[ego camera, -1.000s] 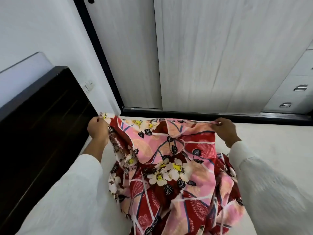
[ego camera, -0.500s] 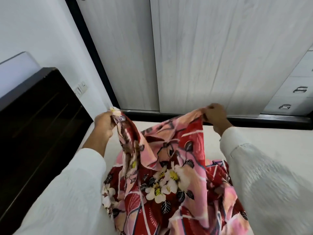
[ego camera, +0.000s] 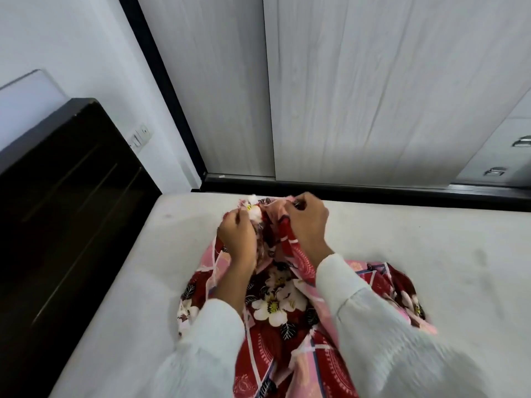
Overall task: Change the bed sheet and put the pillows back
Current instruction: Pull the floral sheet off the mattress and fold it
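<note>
A pale wardrobe [ego camera: 359, 90] stands behind the bare white mattress [ego camera: 431, 254], with a dark headboard [ego camera: 66, 202] on the left. The red and pink floral bed sheet [ego camera: 275, 308] lies bunched on the mattress. Both hands, the left hand [ego camera: 237, 235] and right hand [ego camera: 306, 224], pinch its gathered upper edge close together.
</note>
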`<state>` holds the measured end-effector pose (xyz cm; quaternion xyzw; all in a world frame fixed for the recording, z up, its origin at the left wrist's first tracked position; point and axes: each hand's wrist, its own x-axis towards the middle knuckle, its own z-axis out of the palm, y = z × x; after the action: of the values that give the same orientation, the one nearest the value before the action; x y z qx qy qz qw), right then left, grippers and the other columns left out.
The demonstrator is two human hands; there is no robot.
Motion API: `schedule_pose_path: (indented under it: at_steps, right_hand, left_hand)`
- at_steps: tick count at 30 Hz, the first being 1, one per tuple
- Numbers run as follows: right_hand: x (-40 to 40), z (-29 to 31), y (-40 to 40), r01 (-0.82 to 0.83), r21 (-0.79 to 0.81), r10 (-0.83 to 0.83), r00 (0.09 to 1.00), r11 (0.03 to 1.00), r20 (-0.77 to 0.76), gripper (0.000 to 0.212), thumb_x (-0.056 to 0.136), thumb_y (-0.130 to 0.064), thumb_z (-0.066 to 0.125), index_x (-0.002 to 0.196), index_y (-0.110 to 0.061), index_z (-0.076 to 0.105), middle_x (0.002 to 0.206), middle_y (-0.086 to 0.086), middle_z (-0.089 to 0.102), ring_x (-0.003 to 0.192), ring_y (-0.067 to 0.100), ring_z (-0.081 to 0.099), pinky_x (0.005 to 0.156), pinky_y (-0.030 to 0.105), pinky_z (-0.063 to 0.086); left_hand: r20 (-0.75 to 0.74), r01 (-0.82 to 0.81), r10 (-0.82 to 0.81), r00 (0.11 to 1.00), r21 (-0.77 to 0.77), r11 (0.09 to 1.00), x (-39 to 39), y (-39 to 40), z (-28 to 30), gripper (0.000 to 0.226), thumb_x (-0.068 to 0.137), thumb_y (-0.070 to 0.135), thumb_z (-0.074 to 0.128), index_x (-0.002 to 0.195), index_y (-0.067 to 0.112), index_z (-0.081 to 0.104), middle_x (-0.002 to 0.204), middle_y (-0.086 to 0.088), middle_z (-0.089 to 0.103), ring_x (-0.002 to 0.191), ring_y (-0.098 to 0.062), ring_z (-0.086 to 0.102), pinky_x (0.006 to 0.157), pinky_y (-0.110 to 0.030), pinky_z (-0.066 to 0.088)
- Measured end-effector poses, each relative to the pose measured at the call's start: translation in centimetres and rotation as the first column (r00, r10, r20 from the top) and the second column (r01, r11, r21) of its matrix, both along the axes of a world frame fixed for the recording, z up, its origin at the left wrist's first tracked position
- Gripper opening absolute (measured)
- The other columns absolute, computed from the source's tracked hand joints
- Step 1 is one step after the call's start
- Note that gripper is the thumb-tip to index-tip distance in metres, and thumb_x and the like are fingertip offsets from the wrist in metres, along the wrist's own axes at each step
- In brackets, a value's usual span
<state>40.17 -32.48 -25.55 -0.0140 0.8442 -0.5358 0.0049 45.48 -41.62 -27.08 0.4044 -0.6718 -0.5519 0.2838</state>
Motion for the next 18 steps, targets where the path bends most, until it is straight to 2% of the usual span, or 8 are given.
schedule_pose_path:
  at_steps: [3, 6, 9, 12, 14, 16, 18]
  right_hand:
    - [3.1, 0.0, -0.4, -0.044, 0.012, 0.044, 0.999, 0.999, -0.028, 0.015, 0.088, -0.018, 0.061, 0.089, -0.003, 0.065, 0.086, 0.005, 0.065, 0.073, 0.011, 0.049, 0.060, 0.010, 0.033]
    - [6.1, 0.5, 0.4, -0.064, -0.029, 0.062, 0.996, 0.998, -0.056, 0.014, 0.088, -0.013, 0.061, 0.096, -0.002, 0.067, 0.092, 0.008, 0.069, 0.070, 0.005, 0.049, 0.061, -0.004, 0.035]
    - [8.9, 1.1, 1.6, -0.076, -0.023, 0.073, 0.991, 0.997, -0.111, 0.014, 0.088, -0.011, 0.060, 0.097, -0.003, 0.069, 0.094, 0.008, 0.069, 0.074, 0.006, 0.052, 0.062, -0.003, 0.035]
    - [10.9, 1.4, 2.6, -0.079, -0.003, 0.078, 0.990, 0.997, -0.118, 0.018, 0.091, -0.015, 0.056, 0.103, -0.007, 0.068, 0.101, 0.006, 0.067, 0.080, 0.004, 0.051, 0.064, -0.002, 0.034]
    - [12.1, 1.6, 3.5, -0.086, -0.033, 0.082, 0.991, 0.996, -0.102, 0.021, 0.091, -0.015, 0.056, 0.106, -0.008, 0.067, 0.104, 0.005, 0.066, 0.083, 0.004, 0.051, 0.066, -0.002, 0.034]
    - [13.0, 1.7, 4.4, -0.090, -0.086, 0.083, 0.993, 0.992, -0.080, 0.022, 0.091, -0.014, 0.056, 0.109, -0.008, 0.067, 0.105, 0.005, 0.065, 0.085, 0.004, 0.051, 0.066, -0.003, 0.036]
    - [13.9, 2.0, 5.4, -0.096, -0.141, 0.088, 0.994, 0.985, -0.062, 0.022, 0.092, -0.013, 0.054, 0.109, -0.007, 0.066, 0.104, 0.003, 0.063, 0.085, 0.005, 0.051, 0.066, -0.004, 0.036]
  left_hand:
    - [-0.011, 0.038, -0.039, 0.999, -0.058, 0.998, 2.2, 3.2, 0.0, 0.035, 0.095, 0.011, 0.048, 0.061, 0.020, 0.049, 0.059, 0.007, 0.047, 0.054, -0.003, 0.040, 0.052, -0.015, 0.032]
    - [-0.047, 0.021, -0.026, 0.999, -0.105, 0.994, 4.2, 5.0, 0.4, 0.023, 0.094, 0.007, 0.049, 0.073, 0.010, 0.059, 0.059, 0.007, 0.051, 0.055, -0.004, 0.043, 0.052, -0.016, 0.034]
    - [-0.106, 0.011, -0.024, 0.994, -0.122, 0.993, 6.2, 6.4, 1.0, 0.024, 0.093, 0.006, 0.051, 0.073, 0.003, 0.063, 0.058, 0.006, 0.055, 0.054, -0.005, 0.046, 0.052, -0.015, 0.037]
    - [-0.143, 0.029, -0.043, 0.989, -0.097, 0.995, 8.1, 8.0, 1.7, 0.022, 0.094, 0.010, 0.052, 0.076, 0.007, 0.065, 0.064, 0.002, 0.062, 0.058, -0.008, 0.054, 0.058, -0.021, 0.046]
    - [-0.162, 0.038, -0.048, 0.986, -0.061, 0.997, 9.3, 8.8, 2.0, 0.021, 0.094, 0.010, 0.052, 0.082, 0.002, 0.068, 0.070, -0.004, 0.066, 0.063, -0.013, 0.058, 0.063, -0.027, 0.049]
    - [-0.175, 0.058, -0.064, 0.983, -0.038, 0.998, 10.4, 9.7, 2.6, 0.021, 0.093, 0.010, 0.053, 0.090, -0.002, 0.070, 0.076, -0.008, 0.067, 0.068, -0.015, 0.059, 0.064, -0.022, 0.050]
    - [-0.186, 0.091, -0.084, 0.979, 0.031, 0.995, 11.6, 10.8, 3.0, 0.023, 0.094, 0.014, 0.052, 0.096, 0.000, 0.070, 0.083, -0.009, 0.069, 0.076, -0.017, 0.063, 0.065, -0.019, 0.051]
